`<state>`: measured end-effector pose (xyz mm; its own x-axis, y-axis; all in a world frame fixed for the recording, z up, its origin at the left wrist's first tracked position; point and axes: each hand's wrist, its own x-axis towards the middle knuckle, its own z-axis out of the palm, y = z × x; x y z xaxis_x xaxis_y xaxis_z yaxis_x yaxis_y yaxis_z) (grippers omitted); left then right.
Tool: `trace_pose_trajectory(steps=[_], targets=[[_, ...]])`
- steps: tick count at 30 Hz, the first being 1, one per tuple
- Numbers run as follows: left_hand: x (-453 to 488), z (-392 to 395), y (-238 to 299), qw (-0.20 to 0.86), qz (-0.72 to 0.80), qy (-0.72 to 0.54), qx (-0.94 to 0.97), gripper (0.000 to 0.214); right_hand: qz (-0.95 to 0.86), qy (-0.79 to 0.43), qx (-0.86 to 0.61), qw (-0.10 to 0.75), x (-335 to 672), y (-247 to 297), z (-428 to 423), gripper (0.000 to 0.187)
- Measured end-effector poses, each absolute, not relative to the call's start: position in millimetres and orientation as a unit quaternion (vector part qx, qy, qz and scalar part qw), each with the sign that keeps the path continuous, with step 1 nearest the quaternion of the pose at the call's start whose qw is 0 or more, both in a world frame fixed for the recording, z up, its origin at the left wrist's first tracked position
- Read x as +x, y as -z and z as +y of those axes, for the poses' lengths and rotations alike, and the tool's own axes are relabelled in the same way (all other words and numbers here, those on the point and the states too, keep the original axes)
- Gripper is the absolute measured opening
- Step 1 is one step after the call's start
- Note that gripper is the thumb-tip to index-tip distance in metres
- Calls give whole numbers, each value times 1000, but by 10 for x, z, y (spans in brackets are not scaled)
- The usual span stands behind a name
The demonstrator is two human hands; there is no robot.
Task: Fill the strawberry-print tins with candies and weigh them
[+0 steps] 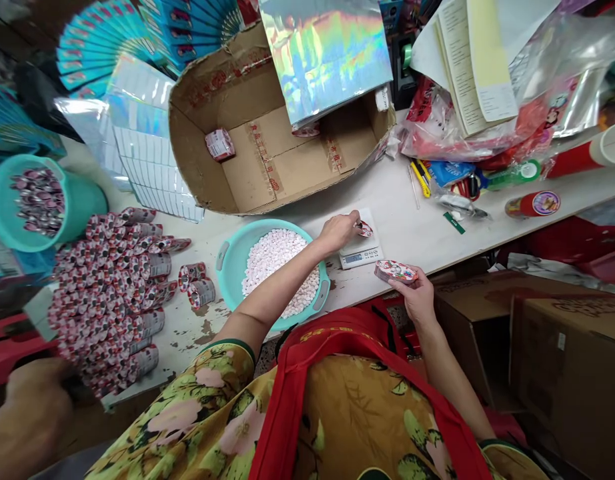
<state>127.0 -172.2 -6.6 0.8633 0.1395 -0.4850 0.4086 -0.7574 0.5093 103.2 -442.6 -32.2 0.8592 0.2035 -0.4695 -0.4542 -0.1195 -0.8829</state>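
Note:
My left hand (338, 233) is closed, its fingertips pinching a small red-and-white printed packet (364, 229) over the plate of a white digital scale (361, 256). The scale's display is lit, but its figures are too small to read. In front of the scale, at the table's edge, my right hand (416, 297) grips a stack of flat red printed packets (395, 271). Beneath my left forearm stands a turquoise basin (223, 257) of small white-pink pellets (272, 250). Two small printed cups (201, 293) sit left of the basin.
A large pile of similar printed cups (107, 287) covers the left side. Behind it stands a turquoise bucket (85, 200). An open cardboard box (247, 180) lies at the back, with a yellow cutter (421, 179) to its right. Another person's blurred arm (30, 420) shows lower left.

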Motion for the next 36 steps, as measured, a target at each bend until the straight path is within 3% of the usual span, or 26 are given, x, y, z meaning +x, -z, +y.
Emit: trace_pose_trajectory(steps=[10,12,16,18,24,28,32,36], targets=[[1122,-1501,174,463,158,107,866,26,106,-246,-688,674,1032,316,-4377,57],[1080,-1499,185,421,135,118,889,30,115,-229,-688,679,1029,330,-4403,58],[1100,-1672,192,214,39,206,954,33,119,-205,-697,677,1041,320,-4417,59],[1117,-1734,161,163,30,218,962,37,110,-197,-706,671,1074,300,-4362,59],[470,-1267,-421,138,258,138,946,42,-9,-165,-740,652,1386,517,-3778,62],[-556,-684,-834,79,448,136,880,47,-97,-144,-817,550,1638,842,-3319,59],[-1256,-130,-619,38,597,148,788,51,-212,-50,-882,417,1744,759,-3203,64],[-1310,243,-118,99,647,163,739,49,-319,65,-839,435,1875,186,-2826,66]])
